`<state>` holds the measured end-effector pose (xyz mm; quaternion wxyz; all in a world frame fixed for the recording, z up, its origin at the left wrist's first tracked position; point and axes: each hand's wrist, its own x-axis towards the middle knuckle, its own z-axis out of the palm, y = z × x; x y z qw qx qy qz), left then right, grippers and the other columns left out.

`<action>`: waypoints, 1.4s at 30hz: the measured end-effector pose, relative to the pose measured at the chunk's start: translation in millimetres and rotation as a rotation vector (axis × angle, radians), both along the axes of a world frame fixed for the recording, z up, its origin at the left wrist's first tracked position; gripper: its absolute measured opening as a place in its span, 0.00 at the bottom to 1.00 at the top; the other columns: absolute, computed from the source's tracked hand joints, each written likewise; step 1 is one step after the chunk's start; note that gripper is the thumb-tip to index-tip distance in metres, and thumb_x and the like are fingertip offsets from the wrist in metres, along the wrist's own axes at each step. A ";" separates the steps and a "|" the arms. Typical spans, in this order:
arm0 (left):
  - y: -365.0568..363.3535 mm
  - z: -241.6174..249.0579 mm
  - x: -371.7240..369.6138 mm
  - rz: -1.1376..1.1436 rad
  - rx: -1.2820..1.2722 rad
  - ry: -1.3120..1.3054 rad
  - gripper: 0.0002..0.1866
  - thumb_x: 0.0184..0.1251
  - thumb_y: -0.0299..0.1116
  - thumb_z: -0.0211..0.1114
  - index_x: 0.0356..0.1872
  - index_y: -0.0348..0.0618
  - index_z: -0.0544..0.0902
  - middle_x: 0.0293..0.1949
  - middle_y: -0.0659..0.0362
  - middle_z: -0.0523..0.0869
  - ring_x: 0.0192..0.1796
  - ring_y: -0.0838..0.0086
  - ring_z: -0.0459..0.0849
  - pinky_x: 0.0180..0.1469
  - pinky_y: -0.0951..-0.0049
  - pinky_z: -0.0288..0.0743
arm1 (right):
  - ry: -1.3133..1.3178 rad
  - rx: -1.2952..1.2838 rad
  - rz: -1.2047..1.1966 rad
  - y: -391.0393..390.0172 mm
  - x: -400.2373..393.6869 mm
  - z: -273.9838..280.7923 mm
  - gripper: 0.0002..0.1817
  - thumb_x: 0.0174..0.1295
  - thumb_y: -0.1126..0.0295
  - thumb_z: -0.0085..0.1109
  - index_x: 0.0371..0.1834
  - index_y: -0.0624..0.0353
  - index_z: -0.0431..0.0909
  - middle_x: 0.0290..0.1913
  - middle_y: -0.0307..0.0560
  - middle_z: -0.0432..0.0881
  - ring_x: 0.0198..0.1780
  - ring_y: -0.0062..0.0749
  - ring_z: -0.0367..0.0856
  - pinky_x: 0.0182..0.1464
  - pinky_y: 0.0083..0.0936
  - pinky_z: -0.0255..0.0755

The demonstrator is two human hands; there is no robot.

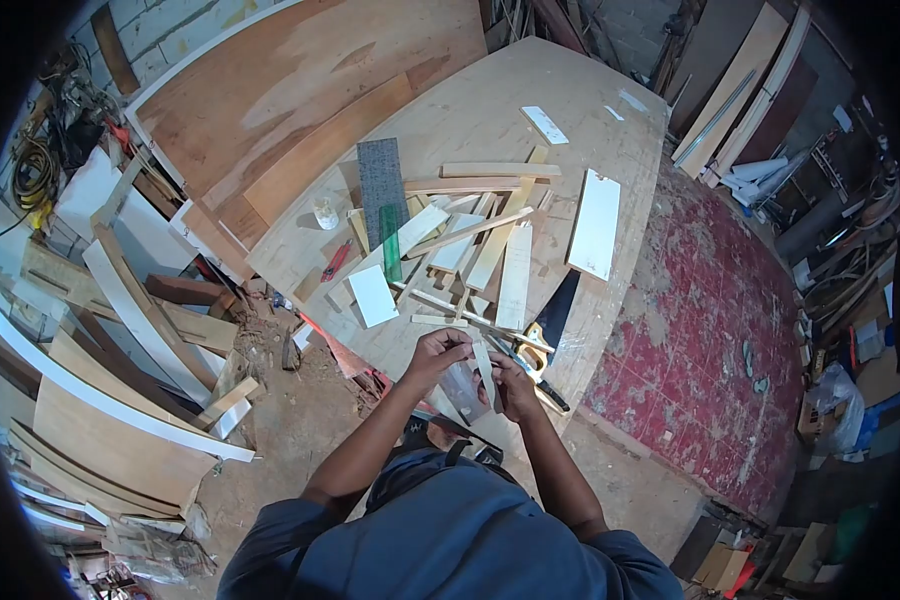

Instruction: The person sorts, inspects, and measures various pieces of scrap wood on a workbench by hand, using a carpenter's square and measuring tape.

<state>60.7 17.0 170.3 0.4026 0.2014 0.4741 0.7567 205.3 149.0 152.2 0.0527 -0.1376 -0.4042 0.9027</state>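
Observation:
A thin, pale strip point(484, 370) is held upright in front of my body, over the near edge of the table. My right hand point(513, 387) is closed around its side. My left hand point(440, 358) is pinched close to the strip's upper end; what lies between those fingertips is too small to tell. Just beyond my right hand, a handsaw with a yellow handle point(536, 346) rests on the table. Past my hands lies a pile of wooden strips point(485, 245), with a white rectangular piece point(372, 296) at its left.
On the wooden table point(510, 90) are a red utility knife point(337, 261), a green strip point(390, 245), a grey speckled strip point(379, 185), a small jar point(325, 213) and a white board point(595, 224). Curved wooden pieces point(150, 310) crowd the left. Red flooring point(710, 340) lies right.

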 end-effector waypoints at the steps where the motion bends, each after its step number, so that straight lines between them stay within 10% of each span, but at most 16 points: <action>1: 0.7 0.3 -0.3 -0.003 -0.004 0.001 0.06 0.65 0.25 0.65 0.41 0.37 0.80 0.36 0.58 0.84 0.38 0.77 0.83 0.47 0.75 0.79 | 0.001 0.001 0.000 0.0 -0.8 -0.1 0.23 0.64 0.66 0.52 0.61 0.64 0.69 0.35 0.49 0.82 0.24 0.33 0.79 0.27 0.26 0.74; 28: 11.7 -56.5 -26.1 -0.022 -0.413 -0.139 0.09 0.64 0.37 0.66 0.33 0.42 0.83 0.30 0.63 0.85 0.33 0.77 0.83 0.39 0.78 0.75 | -0.104 -0.041 0.024 -5.2 -8.9 -35.2 0.27 0.65 0.76 0.43 0.69 0.55 0.63 0.39 0.49 0.80 0.29 0.30 0.79 0.31 0.26 0.75; 32: -10.7 -121.0 -19.6 -0.061 -0.708 0.485 0.15 0.61 0.40 0.66 0.43 0.41 0.83 0.47 0.53 0.85 0.48 0.63 0.85 0.54 0.62 0.75 | -0.363 0.625 0.118 -5.3 -13.6 -109.4 0.27 0.65 0.75 0.44 0.69 0.45 0.67 0.37 0.52 0.79 0.29 0.34 0.81 0.32 0.31 0.77; 34: -21.0 -127.8 -4.3 -0.273 -1.071 1.123 0.28 0.56 0.42 0.67 0.59 0.44 0.76 0.66 0.48 0.71 0.66 0.56 0.72 0.67 0.40 0.59 | -0.307 1.576 0.244 -6.8 -18.3 -135.6 0.32 0.60 0.73 0.48 0.72 0.45 0.63 0.41 0.61 0.79 0.33 0.49 0.81 0.34 0.36 0.80; 35: -20.1 -132.4 -3.0 -0.445 -1.146 1.074 0.40 0.54 0.44 0.68 0.69 0.44 0.65 0.74 0.47 0.56 0.75 0.54 0.57 0.70 0.31 0.44 | -0.353 1.534 0.256 -10.4 -19.4 -135.2 0.33 0.56 0.72 0.50 0.70 0.45 0.65 0.41 0.67 0.78 0.36 0.59 0.80 0.39 0.41 0.80; 42: -17.0 -182.2 17.6 -0.422 -1.242 1.401 0.33 0.66 0.39 0.54 0.71 0.34 0.60 0.75 0.43 0.52 0.77 0.44 0.48 0.71 0.34 0.44 | -0.391 1.720 0.477 -22.1 -32.7 -172.6 0.28 0.64 0.68 0.44 0.69 0.55 0.60 0.44 0.68 0.77 0.43 0.59 0.82 0.42 0.44 0.79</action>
